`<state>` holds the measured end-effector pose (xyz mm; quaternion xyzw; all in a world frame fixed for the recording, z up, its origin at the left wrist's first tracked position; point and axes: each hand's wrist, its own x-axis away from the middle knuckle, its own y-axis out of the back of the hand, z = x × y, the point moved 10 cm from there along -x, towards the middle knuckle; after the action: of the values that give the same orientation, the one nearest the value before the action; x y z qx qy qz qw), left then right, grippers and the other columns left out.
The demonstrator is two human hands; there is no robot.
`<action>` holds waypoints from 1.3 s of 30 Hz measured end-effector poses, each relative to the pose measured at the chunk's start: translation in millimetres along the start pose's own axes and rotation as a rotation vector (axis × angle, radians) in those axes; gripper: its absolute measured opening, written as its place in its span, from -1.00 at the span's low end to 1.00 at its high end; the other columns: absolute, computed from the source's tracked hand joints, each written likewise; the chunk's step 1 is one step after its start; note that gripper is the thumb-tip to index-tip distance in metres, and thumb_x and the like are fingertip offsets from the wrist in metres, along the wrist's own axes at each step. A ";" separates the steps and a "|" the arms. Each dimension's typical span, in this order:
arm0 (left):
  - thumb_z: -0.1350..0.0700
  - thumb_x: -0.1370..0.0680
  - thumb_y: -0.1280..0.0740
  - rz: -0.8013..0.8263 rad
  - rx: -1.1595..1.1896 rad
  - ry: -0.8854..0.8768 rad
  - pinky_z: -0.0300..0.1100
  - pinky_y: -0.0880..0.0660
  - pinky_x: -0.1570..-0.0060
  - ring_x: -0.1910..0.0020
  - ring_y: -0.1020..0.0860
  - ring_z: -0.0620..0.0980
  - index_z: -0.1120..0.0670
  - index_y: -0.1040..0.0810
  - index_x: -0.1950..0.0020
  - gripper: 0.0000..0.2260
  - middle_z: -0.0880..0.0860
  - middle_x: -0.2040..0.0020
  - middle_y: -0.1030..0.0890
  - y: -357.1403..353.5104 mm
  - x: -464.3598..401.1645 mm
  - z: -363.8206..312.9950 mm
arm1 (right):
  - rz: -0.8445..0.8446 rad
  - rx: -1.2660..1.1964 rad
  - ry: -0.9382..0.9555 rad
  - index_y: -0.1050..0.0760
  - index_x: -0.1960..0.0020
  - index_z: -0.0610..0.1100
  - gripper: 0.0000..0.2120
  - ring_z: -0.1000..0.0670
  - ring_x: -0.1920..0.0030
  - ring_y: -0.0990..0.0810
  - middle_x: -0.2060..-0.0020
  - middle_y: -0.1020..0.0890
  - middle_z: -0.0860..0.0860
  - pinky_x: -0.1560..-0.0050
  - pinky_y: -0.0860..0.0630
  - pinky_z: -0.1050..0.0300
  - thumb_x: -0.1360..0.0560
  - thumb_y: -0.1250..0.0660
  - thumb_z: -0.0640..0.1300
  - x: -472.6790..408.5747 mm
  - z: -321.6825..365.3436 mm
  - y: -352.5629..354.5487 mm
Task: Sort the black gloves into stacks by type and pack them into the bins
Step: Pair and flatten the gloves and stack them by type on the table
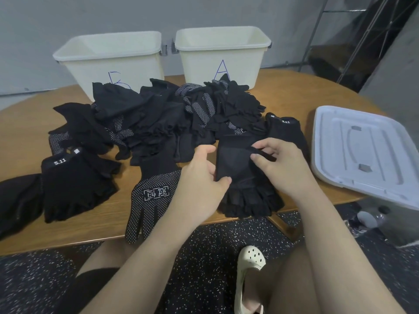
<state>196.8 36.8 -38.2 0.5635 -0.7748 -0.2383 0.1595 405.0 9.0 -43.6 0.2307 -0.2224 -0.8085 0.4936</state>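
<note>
1. Wooden table [306,91]: round-edged top, landmark for all entries below
2. Bin marked A [223,55]: cream plastic, at the far edge of the table, right of centre, letter in blue on its front wall
3. Bin marked B [111,57]: cream plastic, at the far edge of the table, just left of bin A; its letter partly hidden by gloves
4. Loose glove pile [158,116]: black gloves, plain and white-dotted mixed, heaped across the middle of the table, in front of both bins and touching them
5. Fingerless glove stack [247,191]: at the near edge of the table, right of centre, finger ends overhanging the edge
6. Left hand [201,177]: on the left side of that stack, thumb curled onto the top glove, gripping its edge
7. Right hand [278,164]: on the right side of the same stack, thumb and forefinger pinching a black strap on the top glove
8. Dotted glove [149,200]: white-dotted with a white printed mark, near edge of the table, just left of the left hand, fingers hanging over the edge
9. Stack labelled 5.11 [74,184]: fingerless gloves, near-left part of the table
10. Grey lid [360,152]: flat on the right side of the table, overhanging its edge
</note>
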 end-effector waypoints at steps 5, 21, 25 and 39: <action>0.10 -0.54 -0.48 0.037 -0.154 -0.024 -0.40 -0.46 0.05 0.06 -0.58 -0.21 -0.06 -0.37 -0.45 -0.48 -0.11 0.02 -0.59 -3.7 6.1 3.1 | 0.029 0.010 0.010 -0.63 -0.09 0.08 -0.84 0.07 0.00 -0.60 0.11 -0.64 0.09 0.01 -0.43 0.35 -0.53 -0.48 -0.11 3.2 2.3 -2.2; -0.31 -0.69 0.09 0.273 -0.724 -0.453 0.05 0.23 -0.63 -0.62 0.37 -0.12 -0.03 0.17 -0.70 -0.34 -0.06 -0.67 0.32 -63.7 0.3 -2.7 | 0.038 0.161 0.014 -0.61 -0.22 0.01 -0.76 0.11 -0.11 -0.50 -0.06 -0.59 0.08 -0.12 -0.33 0.21 -0.55 -0.46 -0.09 14.4 1.3 7.2; -0.37 -0.66 0.06 0.257 -0.743 -0.450 0.10 0.24 -0.62 -0.63 0.35 -0.11 -0.05 0.16 -0.70 -0.29 -0.06 -0.67 0.32 -65.3 -1.3 -1.4 | 0.040 0.140 -0.040 -0.63 -0.20 0.02 -0.77 0.13 -0.09 -0.49 0.02 -0.57 0.17 -0.10 -0.34 0.20 -0.55 -0.47 -0.09 12.6 -6.3 11.1; -0.39 -0.64 0.14 0.339 -0.734 -0.417 0.07 0.30 -0.61 -0.62 0.34 -0.15 -0.06 0.19 -0.69 -0.28 -0.10 -0.67 0.27 -37.9 13.7 -5.1 | -0.026 0.181 0.120 -0.64 -0.14 0.00 -0.81 0.13 0.04 -0.56 0.04 -0.61 0.10 -0.08 -0.49 0.12 -0.53 -0.48 -0.12 18.4 9.0 31.5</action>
<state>225.4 13.2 -55.0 0.2750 -0.7359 -0.5760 0.2260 414.1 -19.5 -20.8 0.3250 -0.2616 -0.7762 0.4727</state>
